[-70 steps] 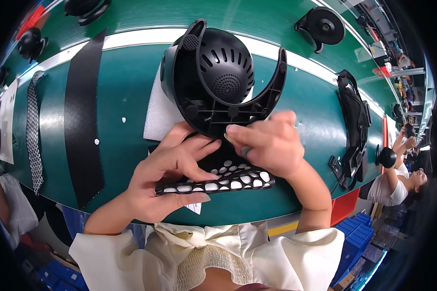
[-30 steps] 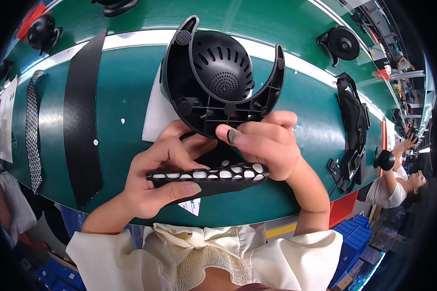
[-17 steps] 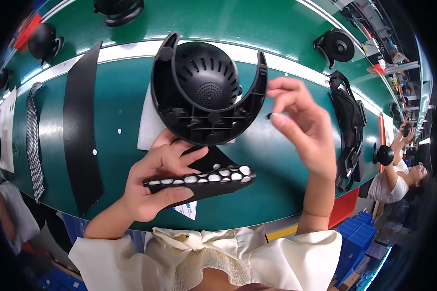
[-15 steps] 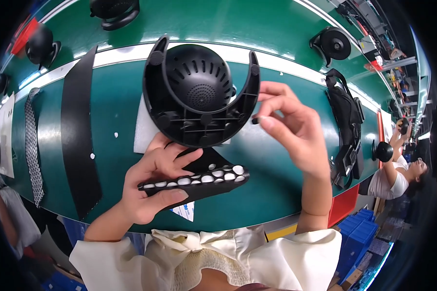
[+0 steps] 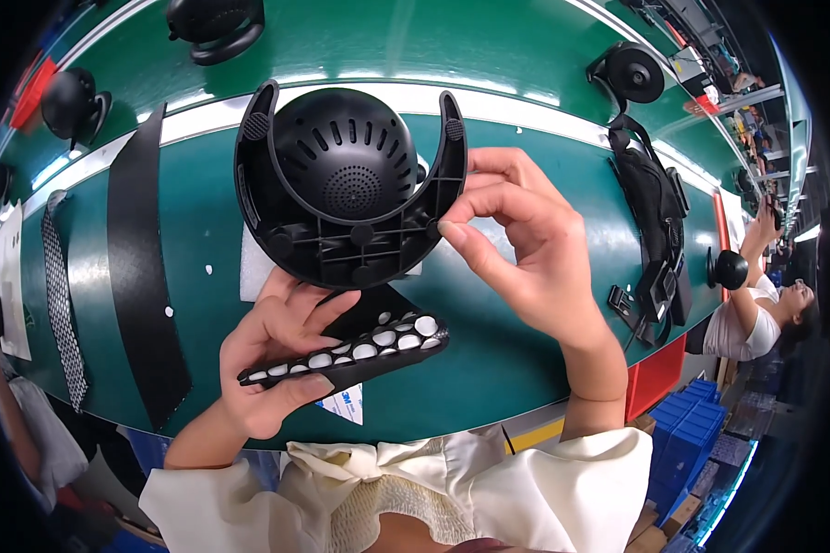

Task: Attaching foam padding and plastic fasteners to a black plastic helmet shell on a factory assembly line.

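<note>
A black round device (image 5: 346, 170), perhaps a speaker or camera, with a slotted, perforated ball in a crescent base (image 5: 364, 249), is held with its ribbed underside facing me. Dark round pads sit on the base, including at both tips. My left hand (image 5: 272, 355) grips a folded black pad sheet (image 5: 369, 355) dotted with white circles; its fingertips are close under the base. My right hand (image 5: 526, 244) is closed, thumb tip on a small black round pad (image 5: 432, 227) at the base's right side. Some of its fingers pass behind the base's right arm.
A long black strip (image 5: 138, 276) and a patterned strip (image 5: 62, 304) lie at left. Black straps and a pouch (image 5: 650, 221) lie at right. Similar black devices (image 5: 632, 74) stand on the far green surface. Blue bins (image 5: 682, 442) and another person (image 5: 756, 313) are off to the right.
The device and pad sheet have shifted left. My right thumb, earlier apart from the base with a small black pad, now rests against the base's right side.
</note>
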Demonstrator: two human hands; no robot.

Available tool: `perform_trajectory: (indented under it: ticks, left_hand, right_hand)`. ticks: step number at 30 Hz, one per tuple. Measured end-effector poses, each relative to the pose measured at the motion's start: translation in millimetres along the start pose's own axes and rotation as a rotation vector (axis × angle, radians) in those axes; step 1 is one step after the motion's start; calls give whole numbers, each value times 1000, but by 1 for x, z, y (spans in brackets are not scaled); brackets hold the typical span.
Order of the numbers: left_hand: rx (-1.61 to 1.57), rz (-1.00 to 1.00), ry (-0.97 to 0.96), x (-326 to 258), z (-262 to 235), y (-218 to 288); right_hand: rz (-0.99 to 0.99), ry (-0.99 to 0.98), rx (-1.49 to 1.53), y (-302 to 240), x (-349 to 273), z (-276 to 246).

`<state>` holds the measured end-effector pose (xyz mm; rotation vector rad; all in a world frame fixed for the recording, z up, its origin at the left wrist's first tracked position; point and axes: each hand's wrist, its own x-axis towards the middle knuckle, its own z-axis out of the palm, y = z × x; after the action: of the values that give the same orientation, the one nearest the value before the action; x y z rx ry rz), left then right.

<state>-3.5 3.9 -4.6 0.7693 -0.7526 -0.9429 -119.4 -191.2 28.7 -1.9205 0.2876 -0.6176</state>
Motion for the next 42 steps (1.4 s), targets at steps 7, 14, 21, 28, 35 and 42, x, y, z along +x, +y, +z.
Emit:
perform_trajectory:
  ticks: [7, 14, 21, 28, 35, 42]
  left_hand:
    - [39, 22, 31, 1, -4, -4]
    - [35, -4, 75, 2, -1, 1]
    - [58, 21, 169, -8, 1, -9]
    - [109, 31, 152, -7, 4, -2]
    - [106, -61, 80, -5, -1, -9]
    - [182, -73, -48, -14, -6, 0]
  right_hand:
    - [-302, -89, -680, -12, -11, 2]
    - [-446, -107, -908, -22, -11, -6]
    - [487, -400, 559, 21, 4, 2]
    - [310, -306, 681, 24, -2, 28]
    - [521, -340, 569, 14, 1, 10]
    - [285, -288, 492, -9, 23, 20]
